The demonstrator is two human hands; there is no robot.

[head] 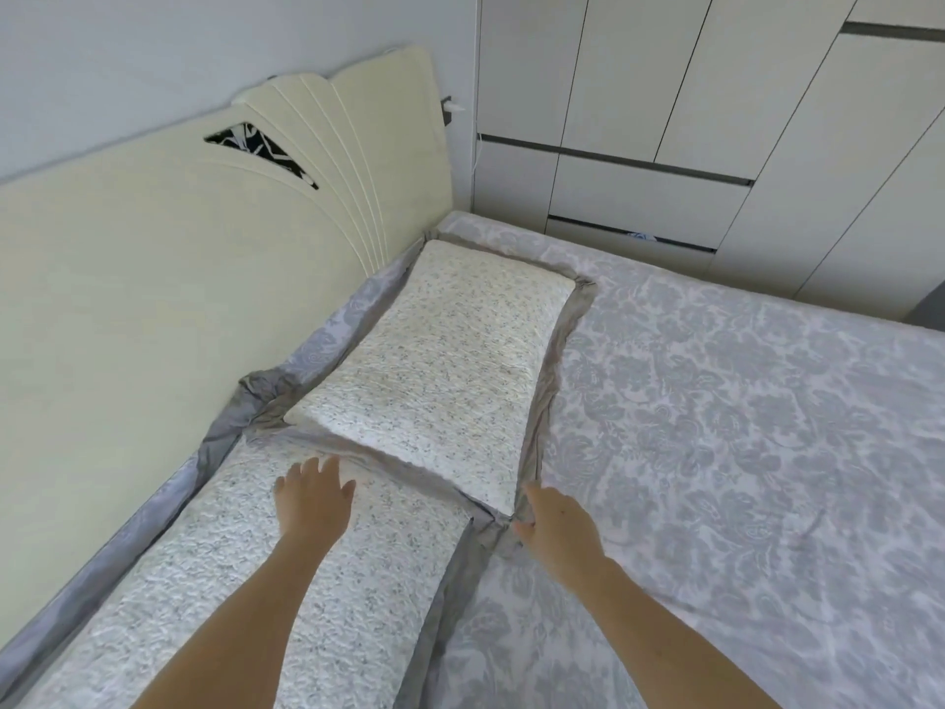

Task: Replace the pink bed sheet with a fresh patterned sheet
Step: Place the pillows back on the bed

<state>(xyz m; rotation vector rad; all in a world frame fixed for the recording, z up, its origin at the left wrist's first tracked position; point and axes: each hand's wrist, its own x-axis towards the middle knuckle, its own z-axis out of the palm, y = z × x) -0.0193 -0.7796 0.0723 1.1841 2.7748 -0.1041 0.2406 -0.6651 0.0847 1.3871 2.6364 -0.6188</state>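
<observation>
Left hand (pixel 313 504) fingers spread flat on near pillow (pixel 286 596); right hand (pixel 560 529) fingers pinch grey trim (pixel 488 537).

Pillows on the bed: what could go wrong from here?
1. The right hand is at the gray trim where the near pillow and far pillow meet; a tug there could skew the far pillow or wrinkle the sheet beside it.
2. The left hand lies flat on the near pillow; a push might bunch the crumpled trim against the headboard.
</observation>
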